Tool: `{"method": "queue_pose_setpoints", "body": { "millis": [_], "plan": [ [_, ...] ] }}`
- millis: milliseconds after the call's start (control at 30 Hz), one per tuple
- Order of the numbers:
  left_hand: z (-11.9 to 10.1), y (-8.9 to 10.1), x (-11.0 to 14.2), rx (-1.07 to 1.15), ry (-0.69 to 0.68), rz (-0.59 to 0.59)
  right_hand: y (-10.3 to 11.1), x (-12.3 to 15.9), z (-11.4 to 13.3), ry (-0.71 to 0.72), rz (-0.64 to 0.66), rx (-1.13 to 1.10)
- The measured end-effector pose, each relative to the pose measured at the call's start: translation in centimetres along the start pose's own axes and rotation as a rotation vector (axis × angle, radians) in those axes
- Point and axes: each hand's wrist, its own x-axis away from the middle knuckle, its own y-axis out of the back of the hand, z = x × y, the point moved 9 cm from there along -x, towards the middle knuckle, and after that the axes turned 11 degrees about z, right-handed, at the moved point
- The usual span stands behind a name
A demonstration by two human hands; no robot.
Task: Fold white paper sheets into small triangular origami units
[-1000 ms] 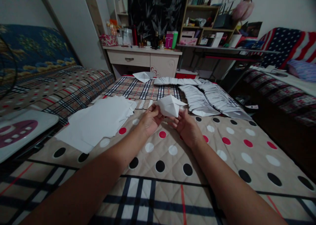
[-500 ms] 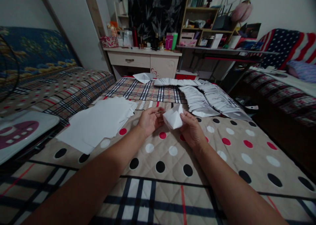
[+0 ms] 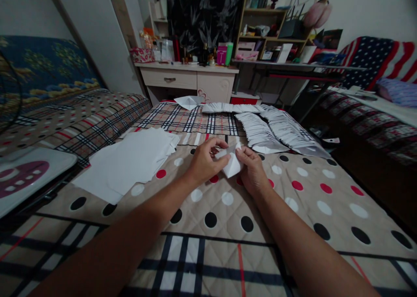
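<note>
A small piece of folded white paper [image 3: 232, 166] is held between my two hands, just above the dotted bedspread. My left hand [image 3: 208, 159] grips its left side, thumb on the near face and fingers curled behind. On the right edge, my right hand [image 3: 252, 167] pinches the paper between thumb and fingers. To the left lies a loose pile of white paper sheets [image 3: 130, 162]. Rows of folded white papers [image 3: 260, 132] lie packed together beyond my right hand, and another folded row [image 3: 228, 108] lies across the far side.
A single folded paper [image 3: 189, 102] rests near the bed's far edge. The quilted bedspread [image 3: 211, 253] spreads beneath everything. At the left edge stands a white plastic object [image 3: 35, 171] with a purple panel. A cabinet [image 3: 169, 77] with bottles and boxes stands behind the bed.
My left hand has moved right and closed on the folded paper, thumb now on its near face. The paper has tilted slightly, while my right hand keeps its pinch.
</note>
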Motion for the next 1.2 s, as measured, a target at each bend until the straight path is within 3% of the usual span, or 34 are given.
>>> {"method": "queue_pose_setpoints", "body": {
  "millis": [100, 267, 500, 833, 1000, 1200],
  "plan": [
    [-1.4, 0.3, 0.6, -0.17, -0.091, -0.1, 0.0, 0.0, 0.1, 0.019, -0.016, 0.015],
    [-1.7, -0.2, 0.9, -0.28, -0.103, -0.104, -0.3, 0.3, 0.2, 0.04, -0.046, 0.005],
    [-1.0, 0.3, 1.0, -0.289, -0.048, -0.166, -0.1, 0.5, -0.1, 0.019, -0.068, 0.039],
    [-2.2, 0.3, 1.4, -0.189, -0.147, -0.146, 0.5, 0.2, -1.0, -0.153, -0.136, 0.198],
    [-1.7, 0.3, 1.3, -0.144, -0.128, -0.123, 0.5, 0.3, -0.3, -0.026, -0.139, 0.122],
    [-1.4, 0.2, 1.2, -0.239, -0.135, -0.083, 0.8, 0.4, 0.0, 0.09, -0.161, 0.055]
  ]
}}
